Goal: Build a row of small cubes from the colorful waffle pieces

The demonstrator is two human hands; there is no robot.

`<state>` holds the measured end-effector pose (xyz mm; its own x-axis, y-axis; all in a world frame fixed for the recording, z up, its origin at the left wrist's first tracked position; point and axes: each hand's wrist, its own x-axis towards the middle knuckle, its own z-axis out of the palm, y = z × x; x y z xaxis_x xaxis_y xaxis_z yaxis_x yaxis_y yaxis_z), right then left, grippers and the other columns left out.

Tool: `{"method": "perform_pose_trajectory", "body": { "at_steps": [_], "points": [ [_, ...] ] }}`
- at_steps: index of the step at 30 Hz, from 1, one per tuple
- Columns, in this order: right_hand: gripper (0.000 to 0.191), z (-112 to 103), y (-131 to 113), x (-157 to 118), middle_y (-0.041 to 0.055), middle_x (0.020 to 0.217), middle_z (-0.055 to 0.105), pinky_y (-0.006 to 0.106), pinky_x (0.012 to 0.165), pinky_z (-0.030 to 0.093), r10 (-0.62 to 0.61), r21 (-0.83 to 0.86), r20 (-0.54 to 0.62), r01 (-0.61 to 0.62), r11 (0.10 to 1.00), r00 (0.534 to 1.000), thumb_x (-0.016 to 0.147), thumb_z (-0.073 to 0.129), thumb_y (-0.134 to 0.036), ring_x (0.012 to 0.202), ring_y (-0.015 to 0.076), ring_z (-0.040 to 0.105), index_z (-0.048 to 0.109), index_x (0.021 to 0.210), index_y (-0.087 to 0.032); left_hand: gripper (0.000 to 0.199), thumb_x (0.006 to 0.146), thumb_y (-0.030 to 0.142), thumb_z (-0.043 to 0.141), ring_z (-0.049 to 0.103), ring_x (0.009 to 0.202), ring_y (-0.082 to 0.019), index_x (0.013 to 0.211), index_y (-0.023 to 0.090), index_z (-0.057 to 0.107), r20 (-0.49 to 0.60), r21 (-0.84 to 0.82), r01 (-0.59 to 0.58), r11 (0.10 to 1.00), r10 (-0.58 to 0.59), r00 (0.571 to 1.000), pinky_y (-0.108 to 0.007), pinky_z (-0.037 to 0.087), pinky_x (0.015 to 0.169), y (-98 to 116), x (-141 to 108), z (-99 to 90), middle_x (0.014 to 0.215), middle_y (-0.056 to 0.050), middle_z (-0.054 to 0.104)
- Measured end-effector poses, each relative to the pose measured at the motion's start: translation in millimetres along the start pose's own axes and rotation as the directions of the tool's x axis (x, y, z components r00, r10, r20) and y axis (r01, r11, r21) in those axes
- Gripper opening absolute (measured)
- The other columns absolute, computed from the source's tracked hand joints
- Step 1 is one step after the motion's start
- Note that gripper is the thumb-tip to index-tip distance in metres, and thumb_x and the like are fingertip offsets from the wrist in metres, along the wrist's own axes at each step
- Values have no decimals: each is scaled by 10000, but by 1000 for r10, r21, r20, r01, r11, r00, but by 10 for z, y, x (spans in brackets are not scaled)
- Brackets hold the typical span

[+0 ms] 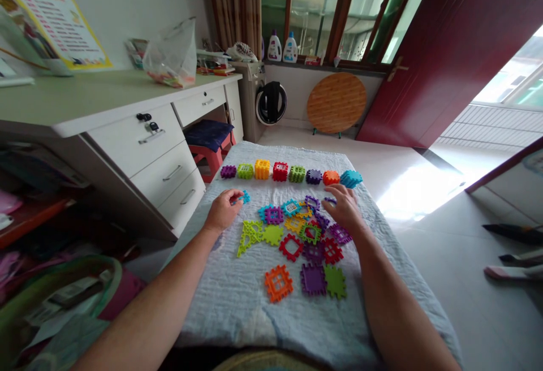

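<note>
A small blue piece point(245, 196) is pinched between the fingers of my left hand point(224, 209), left of the loose pieces. My right hand point(341, 206) is over the right side of the loose pieces, its fingers apart near a dark purple piece point(330, 201); contact is unclear. Between my hands lie flat notched pieces, among them a red frame point(291, 247), a lime piece point(272, 234) and a blue one point(291, 207). Nearer to me are an orange piece point(279, 284), a purple square point(313, 279) and a green one point(335, 281).
Behind the loose pieces stands a row of coloured blocks, including a yellow stack point(262, 169) and a red cube point(280, 171). A cloth point(237, 314) covers the table. A white desk point(106, 96) stands at left, with a stool point(210, 134) beside it.
</note>
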<state>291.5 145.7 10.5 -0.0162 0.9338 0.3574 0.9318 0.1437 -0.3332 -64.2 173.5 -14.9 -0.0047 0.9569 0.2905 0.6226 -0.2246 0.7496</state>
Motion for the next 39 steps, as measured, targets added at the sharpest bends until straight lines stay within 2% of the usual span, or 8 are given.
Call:
{"method": "perform_pose_trajectory", "body": {
  "at_steps": [2,6,10,14,18,24,32,39],
  "points": [
    [413,50,-86,2,83,1186,593,438,919,334,-92,50,108,87,995,990,765,590,-342,1114,300,452,595,1164,-235,248,742,275,526,605,831,-176,943,168,624,6,10,3,1000,-3,1000,-319,503,808,-2,4,0,951,-65,661],
    [418,165,-126,21,70,1085,650,413,871,351,-102,83,210,86,993,972,758,590,-294,1058,282,482,578,1170,-224,249,739,275,528,604,831,-177,945,174,623,8,27,7,1000,-7,1000,-314,504,793,10,4,-7,966,-64,661],
    [363,169,-64,38,50,1026,652,373,851,366,-122,133,200,96,986,972,737,599,-266,998,244,506,603,1097,-229,254,734,278,529,606,827,-179,942,173,629,9,21,5,1000,-5,1000,-317,502,799,30,2,-18,957,-61,666],
    [317,117,-100,39,55,1071,632,360,856,367,-126,159,221,92,983,967,779,583,-400,1018,245,504,616,1046,-232,261,721,286,535,611,826,-182,931,170,639,12,15,7,1000,-7,1000,-309,500,798,33,4,-19,952,-59,671],
    [341,162,-246,60,60,984,640,372,834,353,-58,48,205,49,998,977,772,576,-495,969,260,504,625,988,-235,260,717,283,542,612,831,-187,930,168,636,18,9,10,1000,-10,1000,-316,501,794,16,4,-13,953,-61,666],
    [281,300,-371,87,72,934,589,379,814,367,-7,4,198,7,1000,980,700,628,-393,889,250,496,617,925,-225,261,722,288,545,614,830,-184,937,169,635,20,-6,10,1000,-10,1000,-312,502,794,-5,1,-9,966,-63,665],
    [399,-13,186,134,80,1031,561,388,887,415,41,255,-106,-12,967,993,652,538,-187,956,234,526,571,1049,-199,273,710,290,550,614,826,-190,932,161,643,19,-7,10,1000,-10,1000,-320,498,804,21,6,-15,946,-66,672],
    [463,-16,471,33,94,1092,583,387,904,409,-62,114,190,41,993,980,628,540,-140,1019,255,527,579,1087,-191,275,702,282,547,621,817,-198,929,160,643,15,2,4,1000,-4,1000,-329,506,796,-12,15,4,939,-71,677]
  ]
}}
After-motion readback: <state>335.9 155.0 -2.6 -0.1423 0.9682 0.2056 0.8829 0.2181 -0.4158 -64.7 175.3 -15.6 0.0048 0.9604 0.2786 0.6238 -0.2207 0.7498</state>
